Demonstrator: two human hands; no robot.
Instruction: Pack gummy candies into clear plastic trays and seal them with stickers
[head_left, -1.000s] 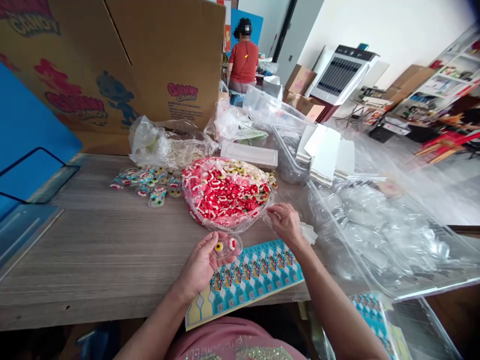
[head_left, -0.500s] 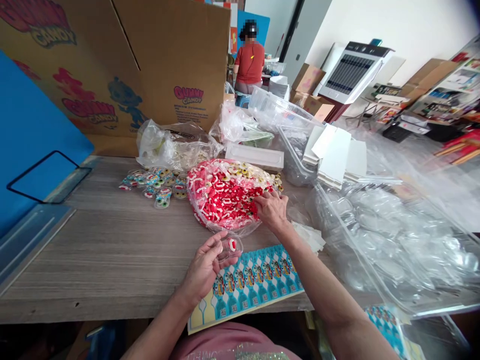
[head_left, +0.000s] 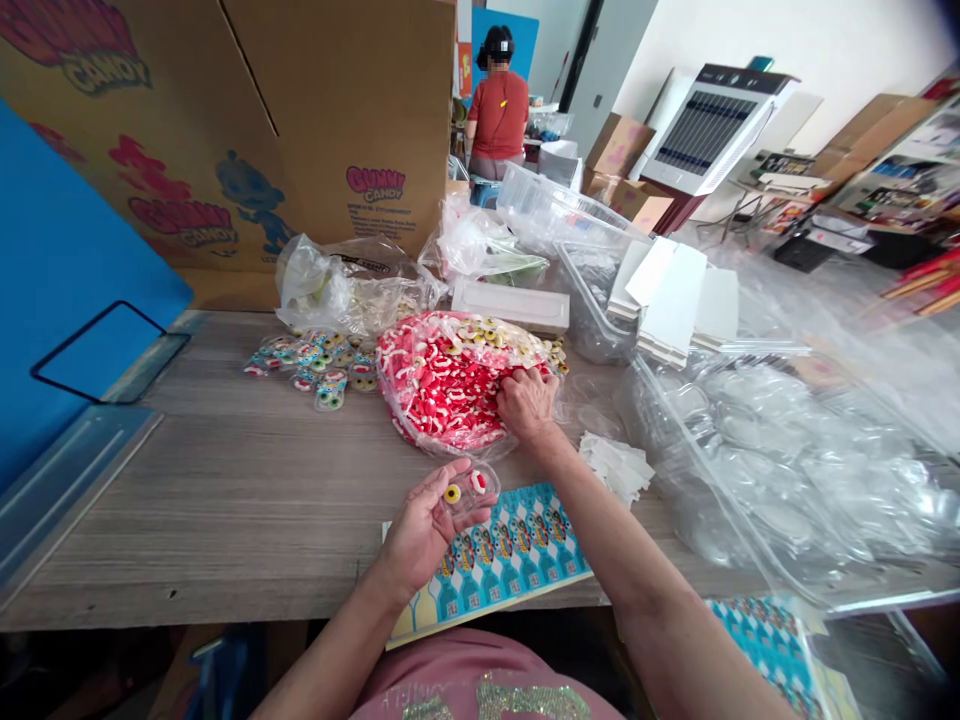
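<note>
Candy sorting is mid-step: the left hand cups a small clear blister shell on its fingers, palm up and half-curled, with a yellow ring sweet and a red-and-white one already seated in it. The right hand is buried in the bag of red and white gummies on the wooden table, fingers bent down into the heap — whether they have pinched a piece yet I cannot tell, since the knuckles hide the tips.

My judgement is that the shell is being filled piece by piece, and the next move calls for lifting one sweet cleanly out of the pile and carrying it across to the shell without tipping what already sits there.

Against half a second ago, the right hand has pushed further into the bag, and the shell has turned so the yellow sweet shows again. The printed card sheet lies under the left hand, at the table's near edge; a cluster of filled blisters sits beyond, left of the bag.
</note>
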